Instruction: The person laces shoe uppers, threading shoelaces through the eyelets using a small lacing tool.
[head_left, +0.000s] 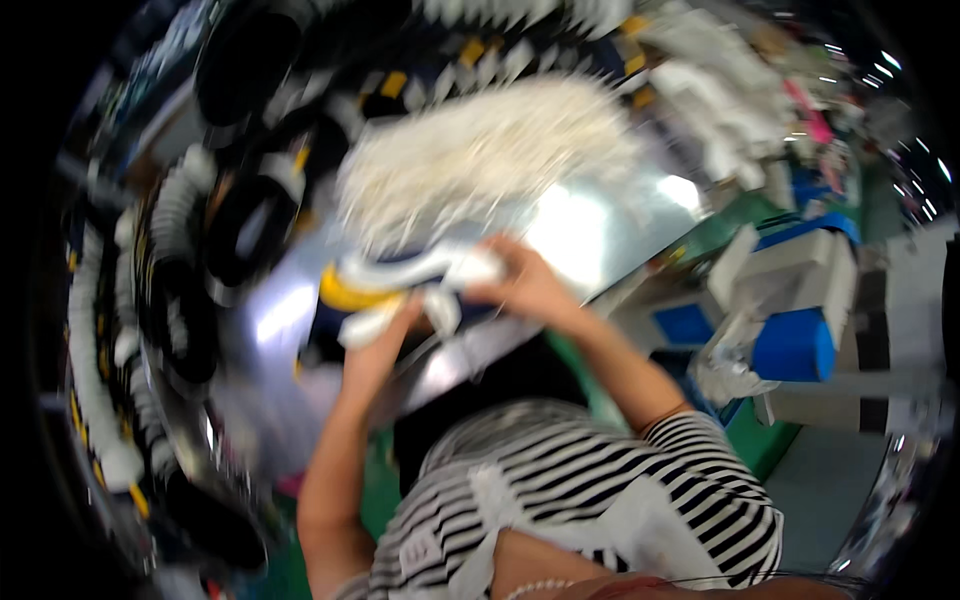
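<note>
**Both hands on a soft white, navy and yellow piece at the near edge of the desk**

The picture is motion-blurred, so fine detail is lost. The left hand [385, 335] and the right hand [520, 285] meet on a small fabric piece [400, 285], white and navy with a yellow band, held just above the shiny metal desk [590, 225] close to the person's body. Each grip looks closed on the piece: the left fingers curl around its near-left end, the right fingers press on its white right end. How firmly either grip pinches cannot be told through the blur.

Judging by the way it folds and bends between the hands, the piece is probably light, limp and not fragile. It would sag if held at one point, so taking it at both ends, as here, seems the steadier hold. The cloth surface looks unlikely to slip.

Just beyond the hands lies a heap of white pieces [480, 150], near but apart from the held one. Rows of dark and white stacked items [180, 230] crowd the left and far sides. Bare desk shows to the right of the hands, up to the desk's right edge, beyond which stands a blue and white machine [790, 330]. The freest room lies to the right and toward the body.
</note>
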